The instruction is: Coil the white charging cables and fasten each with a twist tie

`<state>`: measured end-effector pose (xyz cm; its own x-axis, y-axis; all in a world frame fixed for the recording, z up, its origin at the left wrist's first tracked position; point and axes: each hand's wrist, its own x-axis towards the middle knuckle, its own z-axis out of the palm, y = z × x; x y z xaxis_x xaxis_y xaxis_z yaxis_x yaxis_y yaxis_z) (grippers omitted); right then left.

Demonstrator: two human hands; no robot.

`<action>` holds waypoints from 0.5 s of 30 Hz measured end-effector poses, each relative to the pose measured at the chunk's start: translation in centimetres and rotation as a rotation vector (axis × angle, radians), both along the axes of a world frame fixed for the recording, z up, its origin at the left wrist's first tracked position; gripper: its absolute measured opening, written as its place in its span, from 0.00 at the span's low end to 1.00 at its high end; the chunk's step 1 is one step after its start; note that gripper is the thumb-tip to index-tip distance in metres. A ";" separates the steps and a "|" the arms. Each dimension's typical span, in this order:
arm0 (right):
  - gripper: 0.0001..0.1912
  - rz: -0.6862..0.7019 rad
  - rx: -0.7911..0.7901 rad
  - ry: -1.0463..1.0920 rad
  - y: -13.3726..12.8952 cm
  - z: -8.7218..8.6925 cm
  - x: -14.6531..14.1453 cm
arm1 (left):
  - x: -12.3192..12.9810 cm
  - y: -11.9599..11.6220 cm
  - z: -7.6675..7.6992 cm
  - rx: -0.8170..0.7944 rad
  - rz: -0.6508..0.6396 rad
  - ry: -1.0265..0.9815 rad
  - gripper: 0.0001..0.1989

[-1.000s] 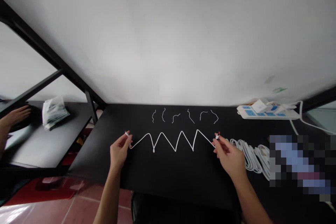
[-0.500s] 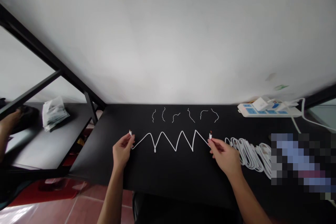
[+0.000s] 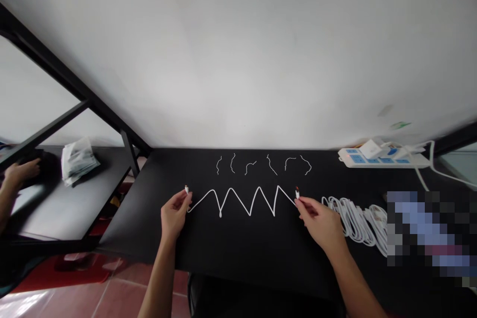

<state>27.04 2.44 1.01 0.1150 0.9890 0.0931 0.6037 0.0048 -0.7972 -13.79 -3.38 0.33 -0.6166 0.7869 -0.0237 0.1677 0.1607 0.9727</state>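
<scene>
At the desk (image 3: 223, 246), the left hand (image 3: 174, 214) and right hand (image 3: 321, 218), fingers closed, each pinched one end of a white cable (image 3: 240, 202), likely to hold its zigzag wide.

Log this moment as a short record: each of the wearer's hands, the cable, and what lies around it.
Left hand: pinches one plug end
Right hand: pinches the other plug end, tip reddish
White cable: zigzag between the hands, over the black table
Behind cable: six thin white strands, apart from each other
Beyond right hand: coiled cables; power strip near the wall
Far left: plastic bags; another person's hand
</scene>
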 end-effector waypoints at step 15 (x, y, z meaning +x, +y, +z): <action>0.23 0.008 -0.071 0.113 -0.3 0.0 -1.2 | -0.3 -0.1 -0.2 -0.003 -0.015 -0.017 0.24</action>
